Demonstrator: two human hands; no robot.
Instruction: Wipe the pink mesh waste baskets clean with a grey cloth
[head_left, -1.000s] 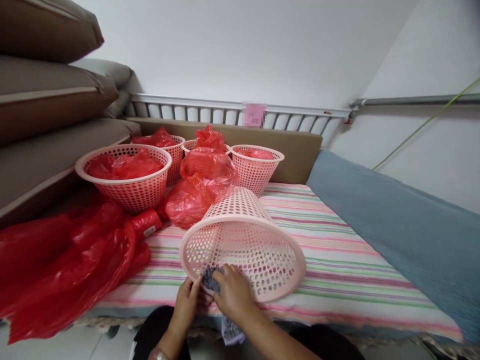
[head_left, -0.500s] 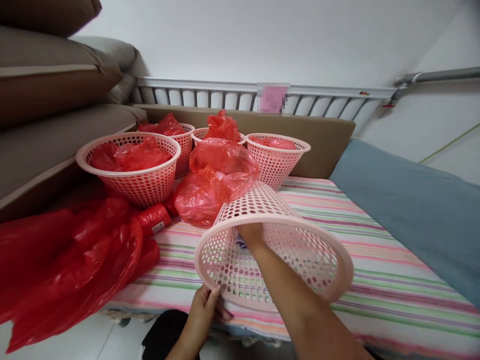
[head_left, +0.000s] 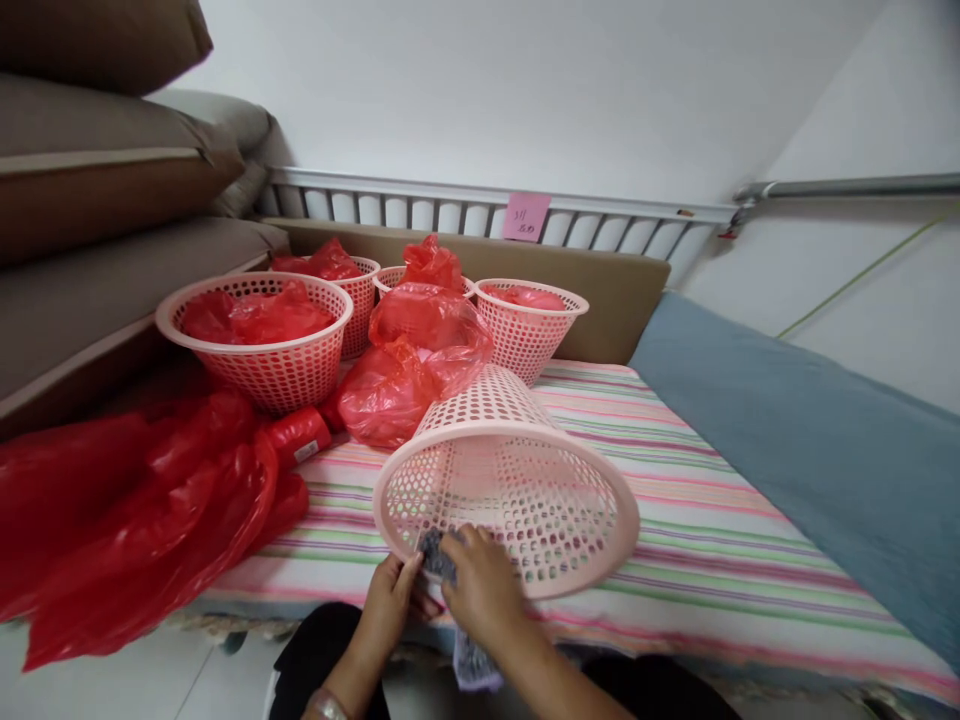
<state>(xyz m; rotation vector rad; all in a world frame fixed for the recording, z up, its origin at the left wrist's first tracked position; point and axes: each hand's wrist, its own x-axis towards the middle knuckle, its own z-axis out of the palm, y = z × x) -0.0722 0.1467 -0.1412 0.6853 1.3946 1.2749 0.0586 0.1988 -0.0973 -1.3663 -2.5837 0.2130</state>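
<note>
A pale pink plastic basket full of round holes lies on its side, its mouth facing me. My left hand pinches the lower left of its rim. Just inside the mouth, close to my left fingers, my right hand is closed on a grey cloth. A lighter, purple-edged part of the cloth hangs below my right hand. Behind the basket, a filled translucent red plastic bag rests against its base.
Several upright pink baskets with red bags inside stand behind and left. A red bag roll and loose red plastic lie left on the striped sheet. Stacked cushions rise at left; a radiator with a pink note runs behind.
My right hand has come out from deep inside the basket to its near rim, and the cloth now shows. My left hand stays on the rim. The view has shifted slightly.
</note>
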